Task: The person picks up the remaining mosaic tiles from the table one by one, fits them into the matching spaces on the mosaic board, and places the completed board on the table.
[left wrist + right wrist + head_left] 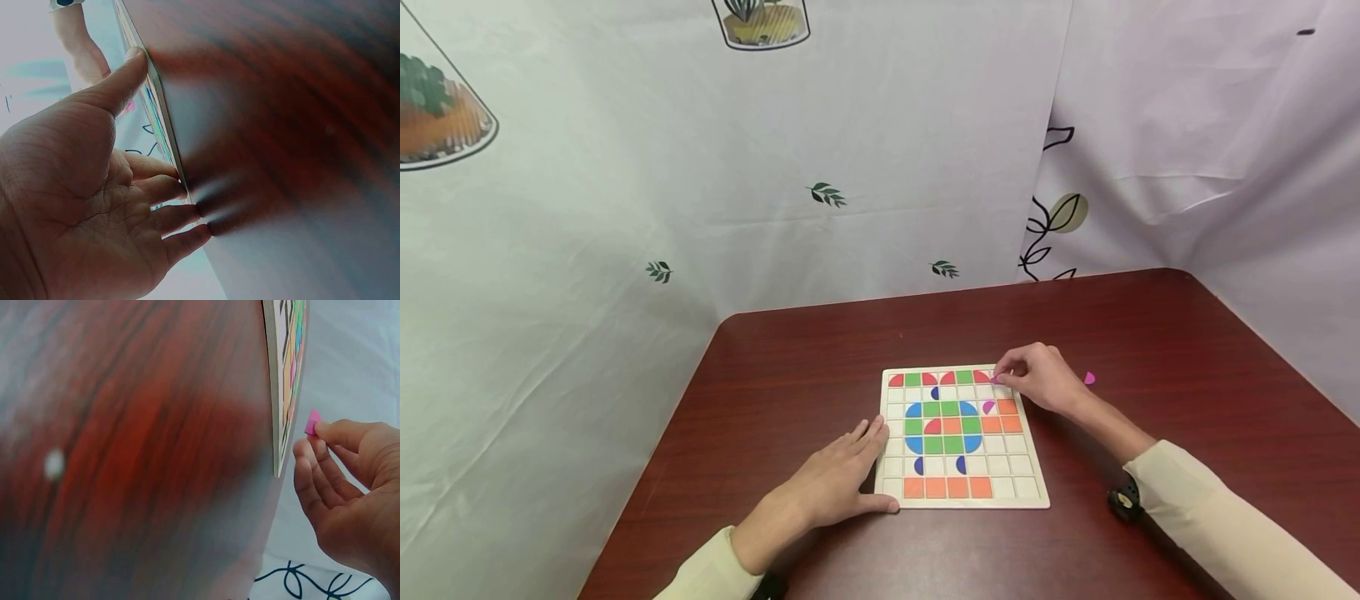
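A square puzzle board (1004, 464) with a white grid lies on the table, holding green, orange and red tiles, light blue corner pieces and several dark blue half-rounds. My left hand (838, 477) rests at its left edge, fingers spread and straight, thumb touching the near left corner. Over the far right corner, my right hand (1047, 379) pinches a small pink puzzle piece (313, 422) between thumb and fingers. That piece is raised above the board in the right wrist view. Another pink piece (988, 407) sits in a cell beside the orange tiles.
One loose pink piece (1090, 378) lies on the dark red table (805, 375), to the right of the board behind my right wrist. A white curtain (880, 150) printed with leaves and plants hangs behind the table. My right wrist wears a black band (1124, 502).
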Demonstrator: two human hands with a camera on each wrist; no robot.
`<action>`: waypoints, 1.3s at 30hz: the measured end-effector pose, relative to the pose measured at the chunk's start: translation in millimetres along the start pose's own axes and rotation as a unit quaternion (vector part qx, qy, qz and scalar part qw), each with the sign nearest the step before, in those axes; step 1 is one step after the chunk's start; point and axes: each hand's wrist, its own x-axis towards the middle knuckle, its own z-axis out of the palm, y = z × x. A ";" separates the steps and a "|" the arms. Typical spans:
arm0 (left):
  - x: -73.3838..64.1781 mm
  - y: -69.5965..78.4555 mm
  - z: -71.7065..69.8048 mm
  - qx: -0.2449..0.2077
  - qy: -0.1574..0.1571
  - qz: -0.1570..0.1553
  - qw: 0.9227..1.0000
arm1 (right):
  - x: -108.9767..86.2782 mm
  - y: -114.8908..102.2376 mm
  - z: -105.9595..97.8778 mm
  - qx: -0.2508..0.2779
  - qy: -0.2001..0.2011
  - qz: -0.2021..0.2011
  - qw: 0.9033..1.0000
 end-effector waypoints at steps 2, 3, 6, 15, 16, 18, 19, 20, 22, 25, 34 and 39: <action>0.3 -0.1 0.3 0.001 0.000 0.000 1.000 | 0.3 -1.2 2.1 0.000 0.000 0.004 1.000; 0.4 -0.2 0.5 0.001 0.000 0.000 1.000 | 0.6 -1.7 3.2 -0.002 0.000 0.005 1.000; 1.0 -0.1 0.8 0.006 0.002 0.001 1.000 | 0.8 -2.9 5.9 -0.009 0.001 0.006 1.000; 1.8 0.0 1.1 0.011 0.003 0.001 1.000 | 0.7 -5.2 12.3 -0.021 -0.002 0.011 1.000; 1.7 0.0 1.3 0.010 0.003 0.001 1.000 | 0.8 -5.5 13.0 -0.020 -0.004 0.013 1.000; 1.6 0.1 1.5 0.008 0.001 0.000 1.000 | 1.2 -6.1 14.4 -0.019 -0.006 0.016 1.000; 1.5 0.1 1.6 0.008 0.001 -0.001 1.000 | 1.5 -6.3 15.1 -0.019 -0.005 0.016 1.000; 1.5 0.1 1.8 0.007 0.001 -0.001 1.000 | 1.8 -6.6 15.8 -0.021 -0.004 0.016 1.000; 1.4 0.1 2.1 0.007 0.000 -0.002 1.000 | 2.5 -7.1 17.2 -0.024 -0.002 0.014 1.000; 1.3 0.1 2.1 0.007 0.001 -0.003 1.000 | 2.5 -8.8 18.4 -0.029 0.003 0.010 1.000; 1.0 -0.2 1.7 0.007 0.002 -0.003 1.000 | 1.9 -12.2 20.7 -0.039 0.016 0.006 0.999; 1.4 -0.6 1.9 0.007 0.002 -0.002 1.000 | 3.2 -12.0 20.5 -0.043 0.016 0.004 0.999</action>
